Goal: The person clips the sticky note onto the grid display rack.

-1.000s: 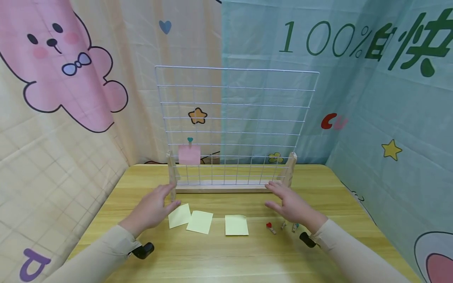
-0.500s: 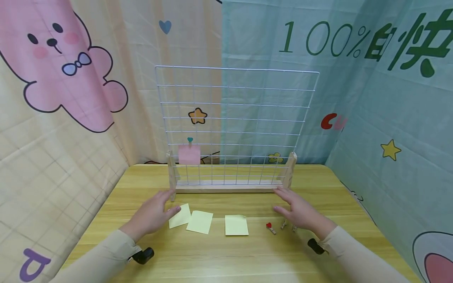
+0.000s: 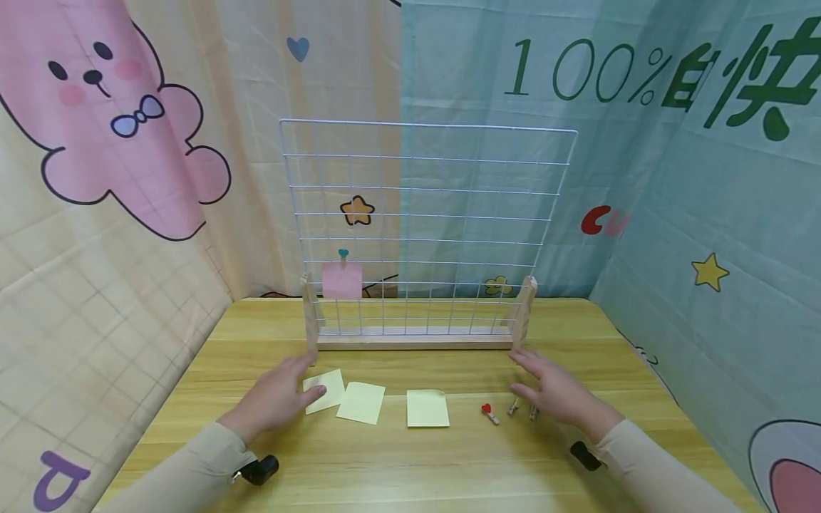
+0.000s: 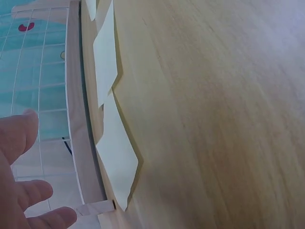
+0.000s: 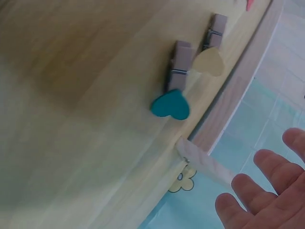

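Observation:
My left hand (image 3: 272, 395) hovers with loosely spread fingers by the leftmost yellow sticky note (image 3: 328, 390); nothing is in it. A second yellow note (image 3: 361, 403) lies beside that one, and a third note (image 3: 428, 408) lies farther right. My right hand (image 3: 564, 392), also empty with fingers extended, is above the small clothespins at the right. One clothespin (image 3: 490, 414) carries a red heart. In the right wrist view, a clothespin with a teal heart (image 5: 171, 105) and one with a cream heart (image 5: 209, 61) lie on the table.
Behind the notes stands a white wire grid (image 3: 423, 239) in a wooden base (image 3: 417, 342). A pink note (image 3: 342, 281) hangs on it from a teal heart clothespin (image 3: 343, 254). Printed curtains (image 3: 474, 85) enclose the wooden table (image 3: 385, 470) at the back and sides.
My right hand has drawn right and slightly toward me. The left hand has come slightly back from the grid's base. The notes and clothespins lie as before.

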Motion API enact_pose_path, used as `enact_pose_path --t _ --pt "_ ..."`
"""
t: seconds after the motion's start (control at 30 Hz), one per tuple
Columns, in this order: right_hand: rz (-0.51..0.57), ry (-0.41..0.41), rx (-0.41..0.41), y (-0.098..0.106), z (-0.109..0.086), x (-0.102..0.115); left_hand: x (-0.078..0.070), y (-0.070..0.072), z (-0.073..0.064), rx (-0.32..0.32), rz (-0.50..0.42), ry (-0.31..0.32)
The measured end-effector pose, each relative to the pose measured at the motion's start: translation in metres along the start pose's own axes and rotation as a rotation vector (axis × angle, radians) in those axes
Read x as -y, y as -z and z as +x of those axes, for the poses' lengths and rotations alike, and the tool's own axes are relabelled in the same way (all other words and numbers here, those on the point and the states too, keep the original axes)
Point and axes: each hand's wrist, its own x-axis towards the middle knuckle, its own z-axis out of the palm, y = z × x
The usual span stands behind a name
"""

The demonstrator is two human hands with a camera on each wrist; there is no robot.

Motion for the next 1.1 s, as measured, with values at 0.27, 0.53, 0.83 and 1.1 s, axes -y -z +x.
enact_pose_path --t 0.27,0.53,0.83,1.1 --pt "-0.031 0.022 0.01 -0.007 -0.006 -0.015 0.005 -0.005 0.001 0.05 0.01 0.047" --pt "-0.042 0.017 0.048 -0.007 -0.013 -0.019 0.014 -0.013 0.006 0.067 0.032 0.073" --pt "-0.022 -0.048 0.131 -0.01 -0.014 -0.027 0.017 -0.017 0.01 0.079 0.077 0.107" --pt "-0.036 -0.079 0.169 -0.014 -0.012 -0.032 0.018 -0.019 0.012 0.092 0.117 0.112"
